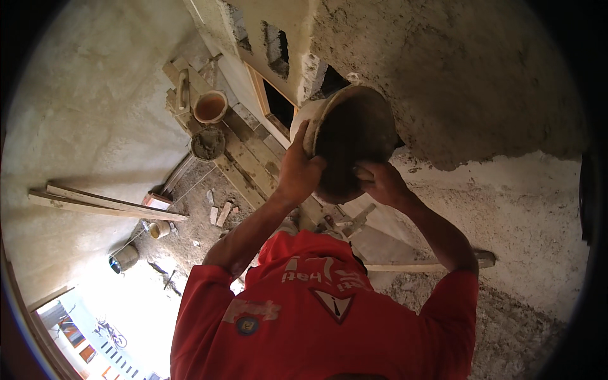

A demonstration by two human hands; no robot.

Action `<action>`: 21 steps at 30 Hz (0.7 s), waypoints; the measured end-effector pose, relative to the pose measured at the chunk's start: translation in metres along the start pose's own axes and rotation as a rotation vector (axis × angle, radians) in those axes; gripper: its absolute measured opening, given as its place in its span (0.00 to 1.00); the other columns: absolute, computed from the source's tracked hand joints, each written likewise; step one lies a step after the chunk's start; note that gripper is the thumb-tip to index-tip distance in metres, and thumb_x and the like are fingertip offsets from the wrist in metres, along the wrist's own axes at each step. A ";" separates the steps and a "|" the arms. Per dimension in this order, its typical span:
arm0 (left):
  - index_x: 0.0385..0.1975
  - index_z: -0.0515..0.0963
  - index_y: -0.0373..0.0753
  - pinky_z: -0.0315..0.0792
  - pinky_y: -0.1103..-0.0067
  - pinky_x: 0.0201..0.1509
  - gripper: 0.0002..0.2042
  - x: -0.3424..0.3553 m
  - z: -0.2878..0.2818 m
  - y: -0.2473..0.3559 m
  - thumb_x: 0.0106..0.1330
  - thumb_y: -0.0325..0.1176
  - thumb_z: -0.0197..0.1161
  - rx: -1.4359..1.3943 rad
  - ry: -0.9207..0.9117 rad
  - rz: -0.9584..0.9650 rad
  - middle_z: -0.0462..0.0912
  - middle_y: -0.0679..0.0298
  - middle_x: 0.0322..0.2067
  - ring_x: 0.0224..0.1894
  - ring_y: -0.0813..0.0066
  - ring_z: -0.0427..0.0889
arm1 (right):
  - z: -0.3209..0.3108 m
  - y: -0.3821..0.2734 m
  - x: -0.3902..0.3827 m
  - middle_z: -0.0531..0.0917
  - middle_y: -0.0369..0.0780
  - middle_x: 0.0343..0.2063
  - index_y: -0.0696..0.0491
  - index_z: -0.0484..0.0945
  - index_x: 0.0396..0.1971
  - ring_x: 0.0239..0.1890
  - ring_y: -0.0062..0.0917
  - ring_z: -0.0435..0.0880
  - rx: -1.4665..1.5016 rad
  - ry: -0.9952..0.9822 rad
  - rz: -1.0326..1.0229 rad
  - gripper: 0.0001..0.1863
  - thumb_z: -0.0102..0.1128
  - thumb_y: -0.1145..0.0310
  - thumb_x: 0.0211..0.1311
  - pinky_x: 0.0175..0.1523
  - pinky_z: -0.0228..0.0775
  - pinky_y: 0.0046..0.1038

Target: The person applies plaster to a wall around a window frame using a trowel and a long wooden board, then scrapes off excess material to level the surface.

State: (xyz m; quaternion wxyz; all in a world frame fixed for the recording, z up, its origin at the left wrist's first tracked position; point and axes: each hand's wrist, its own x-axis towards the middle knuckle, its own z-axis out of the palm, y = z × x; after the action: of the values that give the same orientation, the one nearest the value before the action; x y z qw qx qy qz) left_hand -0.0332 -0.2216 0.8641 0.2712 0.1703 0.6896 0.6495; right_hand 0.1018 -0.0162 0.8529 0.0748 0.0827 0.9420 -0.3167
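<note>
A large, mud-stained bucket [373, 117] is tilted with its dark mouth toward me, against the rough wall. My left hand [303, 168] grips its left rim, fingers outside and thumb curled inward. My right hand [383, 183] is closed at the lower right of the mouth; whether it holds only the rim or something small there, I cannot make out. Behind the bucket, a plank platform [244, 161] carries a smaller bucket of grey mix [208, 143], an orange-lined bucket [211, 106] and a long float [183, 88].
Two long boards [107, 207] lean at the left wall. Below lie wood offcuts [223, 214], a pale bucket [159, 230] and a dark bucket [125, 258]. A wooden-framed opening [259, 88] is behind the bucket. A bright doorway [95, 329] is at lower left.
</note>
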 end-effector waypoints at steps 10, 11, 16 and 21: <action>0.64 0.62 0.32 0.68 0.77 0.58 0.34 -0.007 -0.012 0.010 0.50 0.19 0.53 -0.297 -0.018 -0.043 0.77 0.56 0.50 0.53 0.68 0.75 | -0.061 -0.017 -0.016 0.85 0.48 0.33 0.49 0.76 0.52 0.37 0.44 0.85 -0.230 0.116 0.007 0.23 0.66 0.66 0.54 0.42 0.77 0.41; 0.63 0.63 0.31 0.69 0.77 0.57 0.33 -0.006 -0.013 0.011 0.50 0.20 0.53 -0.319 -0.005 -0.062 0.77 0.57 0.50 0.52 0.69 0.76 | -0.067 -0.019 -0.018 0.84 0.48 0.33 0.49 0.76 0.52 0.37 0.44 0.85 -0.226 0.133 -0.002 0.23 0.67 0.66 0.54 0.42 0.77 0.41; 0.59 0.67 0.30 0.73 0.78 0.50 0.30 -0.005 -0.015 0.008 0.49 0.19 0.53 -0.393 0.052 -0.100 0.79 0.59 0.45 0.46 0.70 0.78 | -0.114 -0.048 -0.024 0.84 0.49 0.34 0.52 0.74 0.49 0.38 0.45 0.84 -0.201 0.118 -0.026 0.22 0.67 0.68 0.54 0.42 0.76 0.41; 0.57 0.70 0.30 0.73 0.78 0.48 0.28 -0.011 -0.019 0.023 0.49 0.17 0.52 -0.406 0.119 -0.169 0.80 0.59 0.43 0.44 0.70 0.79 | -0.162 -0.098 -0.031 0.82 0.47 0.36 0.54 0.71 0.46 0.38 0.40 0.84 -0.193 0.082 -0.006 0.21 0.67 0.69 0.53 0.42 0.75 0.37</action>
State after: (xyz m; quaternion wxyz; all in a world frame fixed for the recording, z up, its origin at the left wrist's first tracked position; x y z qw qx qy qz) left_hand -0.0384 -0.2413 0.8886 0.3123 0.0155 0.5714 0.7588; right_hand 0.0977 0.0017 1.0438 0.0429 0.0853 0.9706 -0.2209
